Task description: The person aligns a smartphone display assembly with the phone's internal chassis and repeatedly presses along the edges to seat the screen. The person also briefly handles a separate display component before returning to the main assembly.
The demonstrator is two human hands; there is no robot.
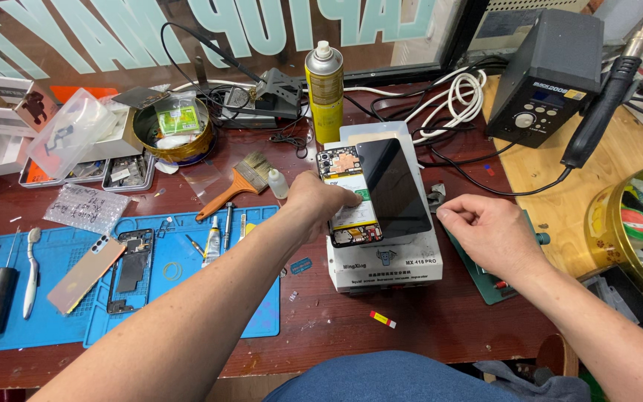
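On a dark wooden bench [351,327] under a lettered window, a blue mat [61,268] lies left and a solder station [545,74] far right. At centre a white box-shaped machine [388,260] carries an opened phone [347,197], its black screen [394,187] swung off to the right beside it. Both run near to far, tilting slightly left at the far end. The left hand [318,201] presses down on the phone's left edge, fingers curled over it. Just right of the machine, the right hand [489,231] hovers, fingertips pinched narrowly; whether they grip anything I cannot tell.
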